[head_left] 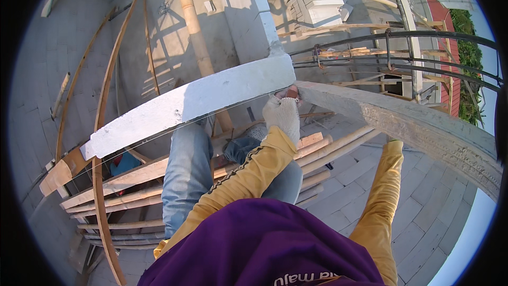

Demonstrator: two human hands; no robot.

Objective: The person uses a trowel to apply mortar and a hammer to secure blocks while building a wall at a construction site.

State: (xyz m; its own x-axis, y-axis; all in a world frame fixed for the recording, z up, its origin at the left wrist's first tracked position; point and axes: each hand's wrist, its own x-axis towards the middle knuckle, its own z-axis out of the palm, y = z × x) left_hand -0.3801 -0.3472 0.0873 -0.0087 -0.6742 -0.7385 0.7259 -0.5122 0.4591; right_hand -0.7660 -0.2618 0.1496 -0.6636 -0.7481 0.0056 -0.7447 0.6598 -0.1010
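Observation:
My left hand point(283, 110), in a white knit glove with bare fingertips, is closed at the right end of a white block wall point(196, 95). A thin string point(233, 107) runs along the wall's near top edge up to these fingers, which look pinched on it, though the grip itself is partly hidden. Beside the fingertips begins a rough grey concrete beam point(391, 114). My right arm, in a yellow sleeve point(382, 180), reaches up to that beam, and its hand is hidden behind it.
Below the wall lie several wooden planks and poles point(127, 185). Upright curved timbers point(108, 90) stand at left. Steel rebar point(444, 35) juts out at right. Past the wall are a bamboo pole point(194, 32) and stacked white blocks point(320, 0). My jeans-clad leg point(185, 169) is beneath the wall.

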